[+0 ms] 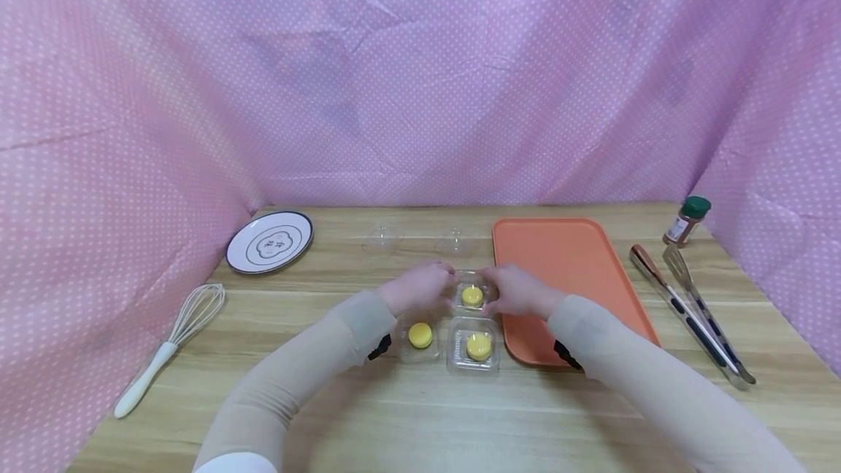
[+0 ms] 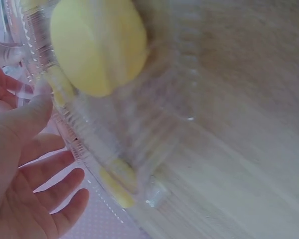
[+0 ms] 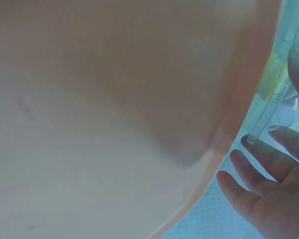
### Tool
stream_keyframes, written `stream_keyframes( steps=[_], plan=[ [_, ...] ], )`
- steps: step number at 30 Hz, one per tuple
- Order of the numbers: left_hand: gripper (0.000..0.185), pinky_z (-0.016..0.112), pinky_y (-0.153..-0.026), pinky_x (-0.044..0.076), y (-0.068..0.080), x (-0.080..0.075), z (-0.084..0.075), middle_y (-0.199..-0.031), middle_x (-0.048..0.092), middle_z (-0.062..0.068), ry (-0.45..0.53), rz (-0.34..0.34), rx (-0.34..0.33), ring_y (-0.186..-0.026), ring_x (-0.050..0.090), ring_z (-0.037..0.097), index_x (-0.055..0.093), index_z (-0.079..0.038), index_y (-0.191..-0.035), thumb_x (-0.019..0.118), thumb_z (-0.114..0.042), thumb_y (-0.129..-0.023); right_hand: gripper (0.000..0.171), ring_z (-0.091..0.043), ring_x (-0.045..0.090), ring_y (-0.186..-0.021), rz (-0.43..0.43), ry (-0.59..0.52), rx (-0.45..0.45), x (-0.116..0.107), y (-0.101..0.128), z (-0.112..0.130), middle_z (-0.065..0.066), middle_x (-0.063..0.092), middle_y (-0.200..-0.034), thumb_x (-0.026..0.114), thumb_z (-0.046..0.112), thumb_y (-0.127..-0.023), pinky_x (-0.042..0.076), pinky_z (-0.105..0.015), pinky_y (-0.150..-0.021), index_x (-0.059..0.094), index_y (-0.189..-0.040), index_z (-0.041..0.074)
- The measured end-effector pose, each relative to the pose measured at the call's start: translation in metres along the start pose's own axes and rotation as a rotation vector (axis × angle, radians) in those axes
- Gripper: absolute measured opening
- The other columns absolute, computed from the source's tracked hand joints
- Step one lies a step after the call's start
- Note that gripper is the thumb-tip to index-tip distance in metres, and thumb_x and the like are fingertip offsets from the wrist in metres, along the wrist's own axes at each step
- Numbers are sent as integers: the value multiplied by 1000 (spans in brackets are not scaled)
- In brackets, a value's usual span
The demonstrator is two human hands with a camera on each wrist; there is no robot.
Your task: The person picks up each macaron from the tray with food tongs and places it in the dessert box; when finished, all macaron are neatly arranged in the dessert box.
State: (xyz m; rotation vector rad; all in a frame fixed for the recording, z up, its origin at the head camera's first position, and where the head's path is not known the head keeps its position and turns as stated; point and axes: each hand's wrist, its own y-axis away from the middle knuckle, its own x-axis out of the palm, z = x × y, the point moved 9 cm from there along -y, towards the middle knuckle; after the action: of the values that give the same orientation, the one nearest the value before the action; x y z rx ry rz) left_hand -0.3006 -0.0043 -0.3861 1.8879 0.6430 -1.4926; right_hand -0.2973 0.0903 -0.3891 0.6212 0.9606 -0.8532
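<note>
Clear pastry box (image 1: 471,296) with yellow cake, frame centre on tabletop (image 1: 407,414), held both sides by left hand (image 1: 420,287) and right hand (image 1: 519,290), fingers curled on edges; best squeezed gently, kept level

Both hands are covering the sides of the far clear box (image 1: 471,295), so its walls and any lid are hiding behind the left hand (image 1: 420,287) and the right hand (image 1: 519,290). Beyond that box, two clear lids (image 1: 420,239) are showing too faintly to tell their shape. The left wrist view is smearing a yellow cake (image 2: 97,45) and its ribbed box; the cake is running off the top edge. In the right wrist view the orange tray (image 3: 114,99) is filling the picture, probably out of focus, and the fingertips (image 3: 254,164) are being cut off at the right edge.
</note>
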Motion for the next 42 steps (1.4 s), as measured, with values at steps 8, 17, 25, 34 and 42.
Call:
stream_keyframes(
  steps=[8,17,25,34,42],
  plan=[
    [47,38,-110,38,1,0,3,-138,51,11,-8,12,-14,-128,47,25,58,-9,-128,65,-34,-88,63,-12,54,-74,-12,14,-11,-1,-1,0,-2,63,-85,79,22,-75,49,-28,-67,53,-129,1],
    [46,37,-105,43,4,-3,2,-132,55,10,2,-8,3,-120,53,24,58,-10,-129,64,-32,-89,60,-11,52,-70,-13,5,9,-1,1,-1,0,61,-80,80,21,-74,48,-26,-63,56,-126,3],
    [45,38,-98,48,13,-10,6,-123,60,11,52,-68,43,-109,58,24,57,-9,-130,63,-30,-91,61,-12,54,-73,-21,27,17,-1,3,-3,0,62,-83,80,22,-74,49,-28,-66,55,-126,2],
    [43,45,-109,38,25,-20,34,-135,52,20,83,-129,-54,-124,50,34,57,-1,-126,63,-25,-91,58,-10,54,-72,-20,31,12,0,4,-2,3,61,-80,80,23,-75,49,-27,-67,57,-124,4],
    [48,45,-104,44,32,-26,68,-131,53,21,63,-260,-87,-117,55,34,52,3,-130,64,-20,-90,54,-10,54,-72,2,14,39,1,3,-2,5,60,-79,79,24,-76,49,-26,-66,58,-122,7]
  ],
)
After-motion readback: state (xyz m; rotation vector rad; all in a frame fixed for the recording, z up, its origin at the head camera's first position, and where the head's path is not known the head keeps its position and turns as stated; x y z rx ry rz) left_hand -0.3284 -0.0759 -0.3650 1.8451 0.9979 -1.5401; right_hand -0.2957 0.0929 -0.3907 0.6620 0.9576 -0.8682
